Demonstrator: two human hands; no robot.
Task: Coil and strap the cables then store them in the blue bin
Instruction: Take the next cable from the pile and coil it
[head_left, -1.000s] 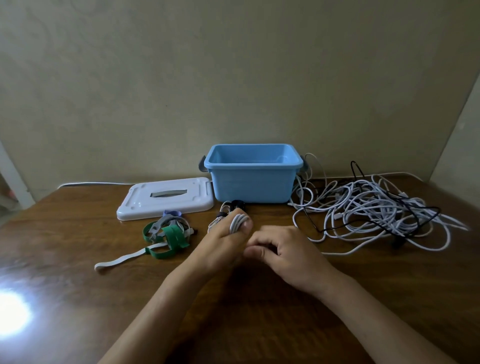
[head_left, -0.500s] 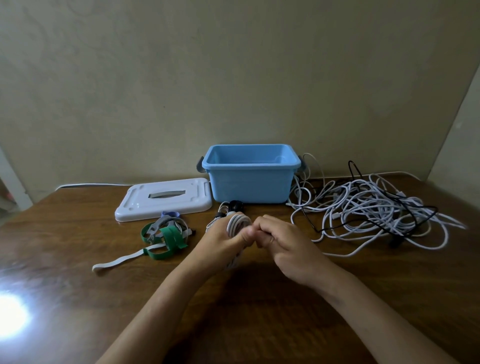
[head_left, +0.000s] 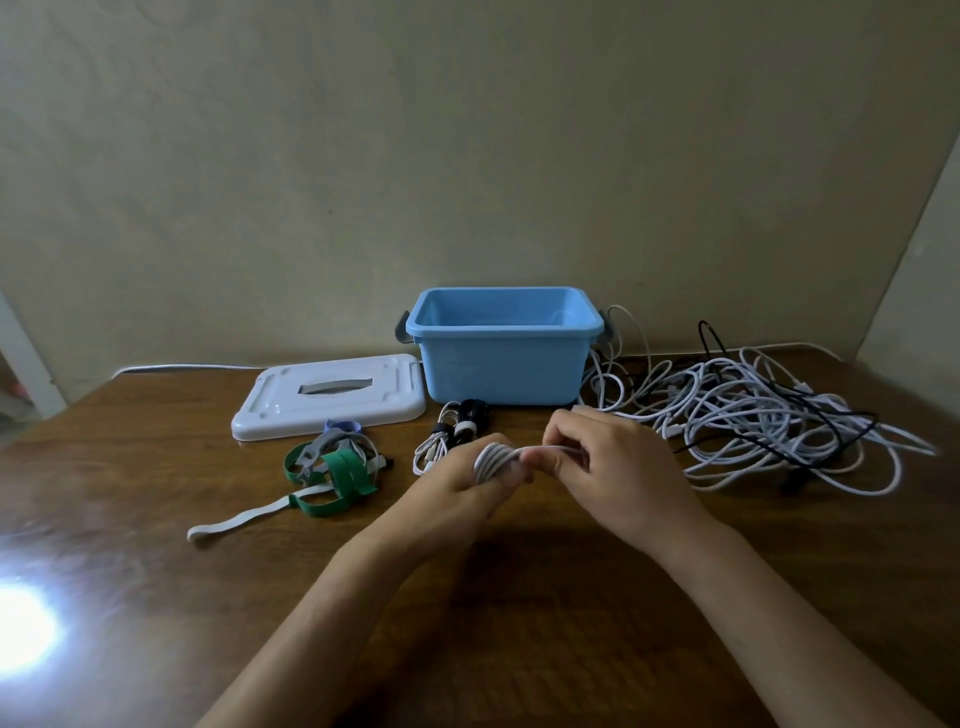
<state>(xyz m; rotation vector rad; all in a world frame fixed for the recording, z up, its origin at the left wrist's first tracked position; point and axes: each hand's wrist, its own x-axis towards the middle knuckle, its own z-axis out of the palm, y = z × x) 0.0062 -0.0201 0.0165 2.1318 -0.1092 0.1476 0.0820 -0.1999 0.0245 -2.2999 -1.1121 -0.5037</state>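
Note:
My left hand (head_left: 462, 488) grips a small coil of white cable (head_left: 493, 457) wound round its fingers. Right beside it, my right hand (head_left: 618, 467) pinches the free strand of that cable where it leaves the coil. The open blue bin (head_left: 501, 374) stands behind my hands against the wall. A large tangle of white and black cables (head_left: 763, 415) lies to the right of the bin. Two small strapped coils, one white and one black (head_left: 457, 426), lie just in front of the bin. A heap of green, grey and white straps (head_left: 332, 467) lies to the left.
The bin's white lid (head_left: 327, 397) lies flat to the left of the bin. A white cord (head_left: 176, 368) runs along the wall at the table's back edge. A bright glare spot (head_left: 21, 629) sits on the wooden table at the near left.
My right hand rose from beside the left hand and took hold of the cable strand, drawing it over the coil. The coil on my left fingers has grown and lifted slightly.

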